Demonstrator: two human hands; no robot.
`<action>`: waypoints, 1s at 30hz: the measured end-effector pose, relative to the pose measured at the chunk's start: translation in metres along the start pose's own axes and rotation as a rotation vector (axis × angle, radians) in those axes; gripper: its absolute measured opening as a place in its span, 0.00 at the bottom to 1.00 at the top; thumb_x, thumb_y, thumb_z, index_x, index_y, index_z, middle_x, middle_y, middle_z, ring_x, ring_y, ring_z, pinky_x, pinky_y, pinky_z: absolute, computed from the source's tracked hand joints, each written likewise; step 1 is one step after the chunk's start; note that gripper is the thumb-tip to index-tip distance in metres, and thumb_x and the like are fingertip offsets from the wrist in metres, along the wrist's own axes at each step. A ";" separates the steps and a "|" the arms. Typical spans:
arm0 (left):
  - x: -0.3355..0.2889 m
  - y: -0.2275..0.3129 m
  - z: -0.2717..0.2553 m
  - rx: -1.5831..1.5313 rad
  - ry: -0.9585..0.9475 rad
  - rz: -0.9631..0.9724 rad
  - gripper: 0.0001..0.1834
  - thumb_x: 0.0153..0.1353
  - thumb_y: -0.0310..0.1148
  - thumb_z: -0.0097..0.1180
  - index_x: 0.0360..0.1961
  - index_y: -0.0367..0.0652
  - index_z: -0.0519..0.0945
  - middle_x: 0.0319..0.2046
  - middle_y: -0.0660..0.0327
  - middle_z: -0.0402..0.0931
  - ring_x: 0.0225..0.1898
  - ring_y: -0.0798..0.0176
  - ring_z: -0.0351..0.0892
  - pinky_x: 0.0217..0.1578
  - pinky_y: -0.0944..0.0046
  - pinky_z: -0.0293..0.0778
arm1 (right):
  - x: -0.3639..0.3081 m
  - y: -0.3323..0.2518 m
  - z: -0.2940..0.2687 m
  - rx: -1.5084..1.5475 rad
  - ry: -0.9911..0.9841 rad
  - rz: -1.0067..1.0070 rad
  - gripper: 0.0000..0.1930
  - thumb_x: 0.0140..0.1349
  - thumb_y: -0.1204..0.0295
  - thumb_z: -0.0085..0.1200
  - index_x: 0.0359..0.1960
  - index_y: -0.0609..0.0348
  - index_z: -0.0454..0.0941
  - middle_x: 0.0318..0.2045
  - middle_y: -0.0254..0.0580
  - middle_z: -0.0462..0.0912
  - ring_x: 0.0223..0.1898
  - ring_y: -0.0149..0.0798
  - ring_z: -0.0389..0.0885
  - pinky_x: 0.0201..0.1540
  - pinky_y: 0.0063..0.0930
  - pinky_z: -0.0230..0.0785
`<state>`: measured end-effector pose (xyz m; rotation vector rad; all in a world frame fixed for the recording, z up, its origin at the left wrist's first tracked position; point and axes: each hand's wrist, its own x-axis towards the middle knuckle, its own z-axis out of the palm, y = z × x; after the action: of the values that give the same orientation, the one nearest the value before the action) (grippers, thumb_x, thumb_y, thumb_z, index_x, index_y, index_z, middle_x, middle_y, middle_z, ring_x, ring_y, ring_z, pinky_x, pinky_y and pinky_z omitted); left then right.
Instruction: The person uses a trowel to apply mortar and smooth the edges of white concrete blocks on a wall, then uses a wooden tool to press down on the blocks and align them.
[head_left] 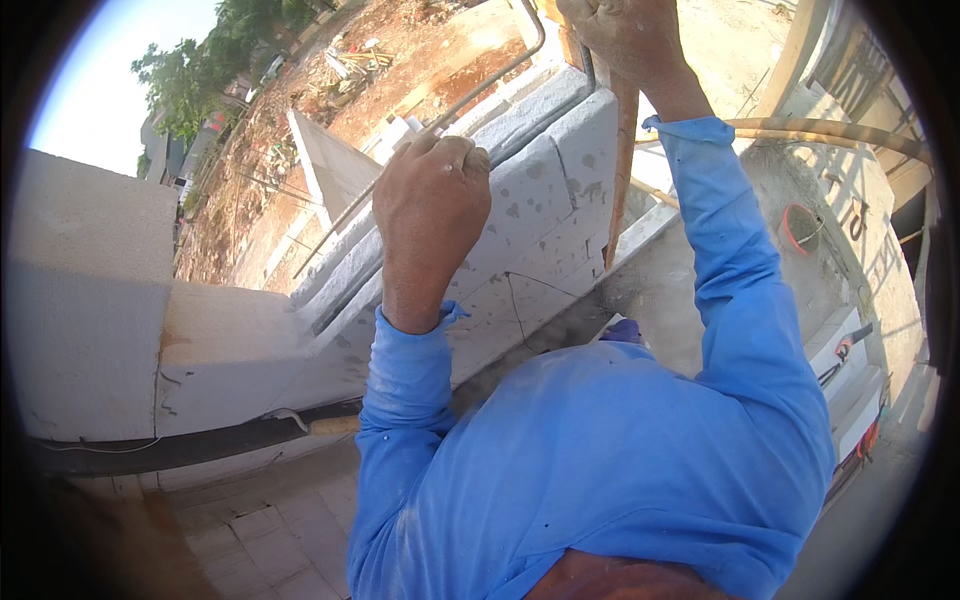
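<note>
My left hand [435,195] is closed in a fist around a thin bent steel rod [480,88], which slants over the top of a low white block wall [545,180]. The rod's far end turns up toward the upper edge of the view. My right hand [630,40], partly cut off by that edge, is also closed; what it grips is hidden. Just below it stands the upturned end of a second steel rod [588,75]. That second rod lies along a groove in the wall's top, and my left hand covers part of it.
A taller block wall [85,300] stands at the left. Beyond the low wall are reddish earth and rubble [360,65]. At the right, a curved pole [830,128] crosses above the concrete floor, near a reddish bucket [800,228] and stacked white blocks [850,395].
</note>
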<state>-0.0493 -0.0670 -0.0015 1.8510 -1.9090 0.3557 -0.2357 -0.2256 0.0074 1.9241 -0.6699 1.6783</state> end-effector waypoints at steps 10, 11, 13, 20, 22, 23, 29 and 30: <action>-0.022 0.014 0.017 0.277 -0.086 0.056 0.19 0.57 0.44 0.56 0.21 0.38 0.80 0.22 0.54 0.76 0.30 0.51 0.77 0.30 0.53 0.72 | -0.006 0.002 -0.003 0.056 -0.008 -0.006 0.07 0.44 0.74 0.60 0.22 0.53 0.73 0.26 0.35 0.69 0.32 0.39 0.73 0.41 0.35 0.60; -0.021 0.015 0.017 0.288 -0.087 0.049 0.19 0.57 0.44 0.57 0.20 0.38 0.80 0.22 0.54 0.75 0.30 0.51 0.77 0.30 0.53 0.72 | -0.008 0.005 -0.005 0.105 -0.082 0.013 0.06 0.46 0.75 0.59 0.26 0.55 0.75 0.28 0.38 0.70 0.36 0.42 0.74 0.44 0.39 0.62; -0.022 0.017 0.017 0.310 -0.112 0.025 0.19 0.56 0.45 0.57 0.20 0.38 0.79 0.22 0.54 0.75 0.29 0.51 0.77 0.30 0.52 0.72 | -0.015 -0.002 -0.018 0.160 0.064 0.076 0.08 0.47 0.75 0.59 0.31 0.57 0.75 0.32 0.42 0.70 0.39 0.45 0.74 0.48 0.42 0.62; -0.015 0.025 0.016 0.363 -0.162 -0.013 0.20 0.54 0.46 0.59 0.19 0.38 0.78 0.21 0.55 0.74 0.26 0.50 0.76 0.27 0.52 0.70 | -0.098 -0.014 0.014 0.367 0.012 0.928 0.47 0.36 0.55 0.74 0.57 0.61 0.61 0.52 0.50 0.60 0.54 0.52 0.68 0.53 0.42 0.71; -0.014 0.027 0.014 0.367 -0.179 -0.033 0.20 0.54 0.46 0.60 0.19 0.39 0.78 0.21 0.55 0.74 0.26 0.50 0.76 0.26 0.52 0.69 | -0.088 -0.023 0.009 0.458 -0.145 1.020 0.46 0.36 0.59 0.74 0.57 0.61 0.61 0.50 0.50 0.62 0.52 0.53 0.71 0.53 0.47 0.73; -0.014 0.028 0.013 0.365 -0.175 -0.037 0.20 0.54 0.46 0.60 0.19 0.39 0.79 0.21 0.55 0.74 0.25 0.50 0.76 0.26 0.52 0.69 | -0.083 -0.019 0.007 0.478 -0.249 1.016 0.45 0.36 0.61 0.74 0.57 0.61 0.62 0.49 0.50 0.63 0.51 0.53 0.72 0.52 0.47 0.73; 0.003 0.030 0.003 0.308 -0.228 -0.097 0.19 0.55 0.45 0.60 0.20 0.38 0.80 0.21 0.51 0.76 0.24 0.48 0.76 0.27 0.52 0.69 | -0.090 -0.013 0.008 0.510 -0.257 0.920 0.38 0.36 0.67 0.73 0.51 0.57 0.64 0.45 0.47 0.67 0.43 0.54 0.77 0.44 0.44 0.74; 0.014 0.038 -0.003 0.287 -0.251 -0.156 0.19 0.56 0.45 0.59 0.21 0.38 0.80 0.21 0.50 0.77 0.25 0.47 0.77 0.27 0.51 0.70 | -0.090 -0.012 0.008 0.527 -0.264 0.924 0.37 0.37 0.68 0.72 0.50 0.57 0.64 0.45 0.47 0.67 0.43 0.54 0.77 0.44 0.44 0.73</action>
<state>-0.0869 -0.0758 0.0130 2.3133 -1.9370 0.3765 -0.2331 -0.2179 -0.0836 2.4216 -1.5152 2.3210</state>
